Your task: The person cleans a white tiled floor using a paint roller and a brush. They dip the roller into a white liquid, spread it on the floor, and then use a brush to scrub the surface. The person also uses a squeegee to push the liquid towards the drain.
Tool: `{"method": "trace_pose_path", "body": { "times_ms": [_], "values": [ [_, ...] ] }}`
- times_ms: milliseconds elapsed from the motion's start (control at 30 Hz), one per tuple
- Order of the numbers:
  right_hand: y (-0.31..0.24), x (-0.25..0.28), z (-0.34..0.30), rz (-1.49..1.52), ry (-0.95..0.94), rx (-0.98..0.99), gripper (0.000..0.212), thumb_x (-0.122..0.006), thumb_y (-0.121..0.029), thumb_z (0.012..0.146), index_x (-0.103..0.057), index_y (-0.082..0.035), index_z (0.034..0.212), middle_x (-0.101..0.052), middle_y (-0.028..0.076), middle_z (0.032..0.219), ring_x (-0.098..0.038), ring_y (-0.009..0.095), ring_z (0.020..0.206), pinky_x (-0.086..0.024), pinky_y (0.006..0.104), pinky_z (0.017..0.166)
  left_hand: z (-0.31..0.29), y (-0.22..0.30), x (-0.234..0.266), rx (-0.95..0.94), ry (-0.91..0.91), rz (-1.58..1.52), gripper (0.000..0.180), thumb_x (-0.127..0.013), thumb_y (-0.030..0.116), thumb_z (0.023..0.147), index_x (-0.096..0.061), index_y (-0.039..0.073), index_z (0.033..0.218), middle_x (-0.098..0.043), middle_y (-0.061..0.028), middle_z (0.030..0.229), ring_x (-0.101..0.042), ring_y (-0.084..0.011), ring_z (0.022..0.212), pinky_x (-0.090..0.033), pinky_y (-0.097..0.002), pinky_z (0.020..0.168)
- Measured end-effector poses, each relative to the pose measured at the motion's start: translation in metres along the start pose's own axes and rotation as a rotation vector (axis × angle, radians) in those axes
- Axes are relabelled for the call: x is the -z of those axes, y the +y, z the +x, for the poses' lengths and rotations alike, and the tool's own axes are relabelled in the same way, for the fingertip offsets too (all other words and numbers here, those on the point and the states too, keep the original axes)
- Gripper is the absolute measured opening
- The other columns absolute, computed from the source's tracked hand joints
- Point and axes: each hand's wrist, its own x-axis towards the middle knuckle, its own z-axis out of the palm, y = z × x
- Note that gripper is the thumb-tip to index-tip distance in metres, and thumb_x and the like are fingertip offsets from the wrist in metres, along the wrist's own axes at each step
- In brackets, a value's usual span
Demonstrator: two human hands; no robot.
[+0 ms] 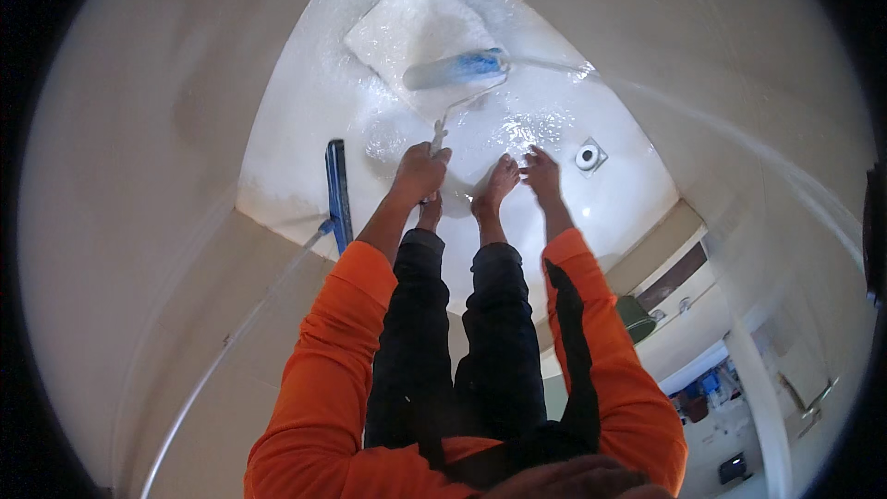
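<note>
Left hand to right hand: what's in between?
The bare right foot, as the head view shows; its toes are nearer the right hand than the left hand.

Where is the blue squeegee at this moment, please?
In the head view, the blue squeegee is on the left side, near the lower-left edge of the white floor, to the left of the person's left hand.

The squeegee [339,192] is left of the roller [457,69], drain [588,157] right.

A bathroom-like wet room
Wet, glossy white floor [300,120]; 1 round metal drain [588,157] at right; blue-and-black, long-handled squeegee [338,192] at left.
</note>
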Motion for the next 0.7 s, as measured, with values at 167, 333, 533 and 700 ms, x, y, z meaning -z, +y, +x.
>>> {"method": "trace_pose_path", "body": {
  "times_ms": [167, 333, 533, 700],
  "values": [
    [-0.003, 0.054, 0.055, -0.924, -0.076, 0.192, 0.035, -0.048, -0.01, 0.08, -0.062, -0.003, 0.111, -0.064, 0.019, 0.103, -0.063, 0.028, 0.088, -0.05, 0.035, 0.081, 0.03, -0.074, -0.026, -0.183, 0.283, 0.2, 0.039, -0.053, 0.033, 0.086, -0.058, -0.005, 0.093, -0.062, -0.0228, 0.076, -0.061, -0.0371, 0.072, -0.046, -0.0445, 0.071],
    [0.015, 0.141, 0.103, -1.041, 0.097, 0.084, 0.042, -0.048, -0.011, 0.079, -0.055, -0.003, 0.12, -0.062, 0.016, 0.112, -0.061, 0.027, 0.1, -0.047, 0.0363, 0.09, 0.046, -0.066, -0.062, -0.285, 0.282, 0.211, 0.04, -0.051, 0.034, 0.087, -0.058, -0.004, 0.096, -0.061, -0.029, 0.085, -0.058, -0.0475, 0.085, -0.042, -0.0498, 0.083],
    [-0.023, 0.106, 0.169, -1.32, -0.104, 0.118, 0.057, -0.051, -0.007, 0.077, -0.039, -0.001, 0.133, -0.04, 0.011, 0.14, -0.044, 0.022, 0.124, -0.039, 0.0305, 0.101, 0.035, -0.073, -0.058, -0.015, 0.169, -0.009, 0.036, -0.05, 0.03, 0.091, -0.055, -0.004, 0.1, -0.061, -0.0274, 0.085, -0.061, -0.0414, 0.085, -0.046, -0.0463, 0.076],
    [-0.033, 0.08, 0.215, -1.492, -0.195, 0.41, 0.067, -0.046, 0.0, 0.075, -0.028, -0.002, 0.139, -0.027, 0.013, 0.146, -0.039, 0.025, 0.128, -0.04, 0.0326, 0.102, 0.038, -0.07, -0.064, 0.01, 0.141, -0.114, 0.034, -0.051, 0.03, 0.091, -0.055, -0.003, 0.1, -0.062, -0.0252, 0.079, -0.064, -0.0373, 0.077, -0.048, -0.0422, 0.069]
  ]
}}
